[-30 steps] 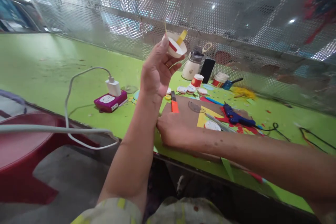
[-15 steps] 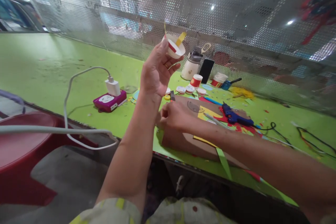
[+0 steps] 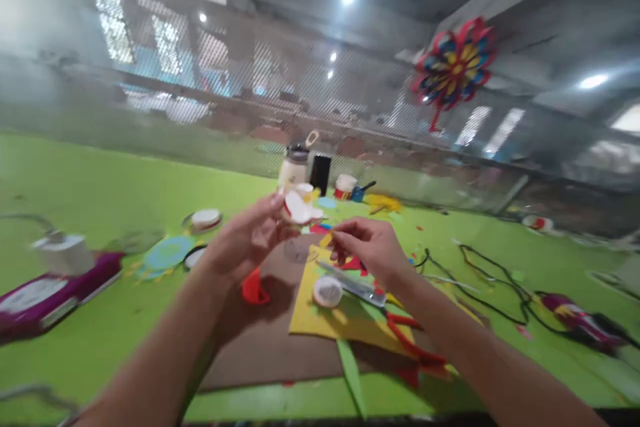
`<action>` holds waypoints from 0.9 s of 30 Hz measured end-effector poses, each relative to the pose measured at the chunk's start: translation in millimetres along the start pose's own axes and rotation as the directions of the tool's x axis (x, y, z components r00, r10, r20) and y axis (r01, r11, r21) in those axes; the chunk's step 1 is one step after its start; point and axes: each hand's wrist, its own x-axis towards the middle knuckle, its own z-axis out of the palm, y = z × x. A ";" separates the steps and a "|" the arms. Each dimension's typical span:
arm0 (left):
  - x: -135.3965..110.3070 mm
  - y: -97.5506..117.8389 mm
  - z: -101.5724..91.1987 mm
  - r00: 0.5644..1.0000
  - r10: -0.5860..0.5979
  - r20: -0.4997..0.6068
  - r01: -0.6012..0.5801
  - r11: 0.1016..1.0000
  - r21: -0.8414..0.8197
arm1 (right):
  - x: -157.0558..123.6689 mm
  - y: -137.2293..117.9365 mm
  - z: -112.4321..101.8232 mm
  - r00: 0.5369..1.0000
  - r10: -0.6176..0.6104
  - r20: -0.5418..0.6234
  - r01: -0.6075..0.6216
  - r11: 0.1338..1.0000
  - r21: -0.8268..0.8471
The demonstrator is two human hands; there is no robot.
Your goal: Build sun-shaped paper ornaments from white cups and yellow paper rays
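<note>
Green tabletop (image 3: 100, 187) stretches before you, backed by a perforated screen (image 3: 240, 97) on the far side. Your left hand (image 3: 245, 240) grasps a white cup piece (image 3: 299, 208), raised above the far part of a brown board (image 3: 250, 360). Just to its right, your right hand (image 3: 373, 247) has its fingertips drawn together; whether they pinch anything cannot be told. Below your hands, a white disc (image 3: 328, 291) rests on a yellow sheet (image 3: 306, 315), with red-handled scissors (image 3: 411, 341) to the right. Farther off, a flask (image 3: 291, 172) stands left of a black phone (image 3: 320, 175).
</note>
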 end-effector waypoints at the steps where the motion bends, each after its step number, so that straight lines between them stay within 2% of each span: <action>1: 0.6 -7.6 3.3 0.998 -0.056 0.004 0.056 0.998 0.018 | -4.0 -1.3 -12.4 0.997 -0.057 -0.055 0.056 0.998 -0.025; 4: 0.4 -28.2 12.8 0.982 -0.188 0.015 0.188 0.982 -0.001 | -17.6 -3.2 -39.8 0.969 -0.182 -0.168 0.174 0.983 -0.062; 6: -1.0 -37.7 18.9 0.967 -0.253 -0.025 0.252 0.967 -0.047 | -26.4 -3.0 -49.6 0.949 -0.263 -0.171 0.251 0.964 -0.088; 9: -2.4 -45.8 26.4 0.950 -0.305 -0.069 0.299 0.951 -0.076 | -34.5 -1.3 -55.7 0.910 -0.408 -0.070 0.394 0.905 -0.161; 13: -2.3 -51.3 29.8 0.940 -0.341 0.012 0.341 0.939 -0.052 | -34.7 5.3 -58.9 0.849 -0.525 0.057 0.524 0.822 -0.224; 15: -3.1 -52.4 30.0 0.940 -0.336 0.052 0.339 0.939 -0.051 | -32.9 10.7 -61.1 0.855 -0.511 0.089 0.516 0.824 -0.233; 21: -6.4 -51.4 29.6 0.944 -0.330 0.027 0.331 0.941 -0.071 | -31.1 21.6 -68.4 0.896 -0.395 0.203 0.433 0.877 -0.208; 25: -6.2 -49.9 26.2 0.962 -0.273 0.030 0.275 0.959 -0.076 | -31.0 23.7 -69.4 0.903 -0.335 0.269 0.382 0.913 -0.145; 27: -6.6 -48.7 24.2 0.963 -0.263 0.066 0.267 0.961 -0.066 | -30.3 25.8 -69.8 0.900 -0.325 0.289 0.371 0.921 -0.117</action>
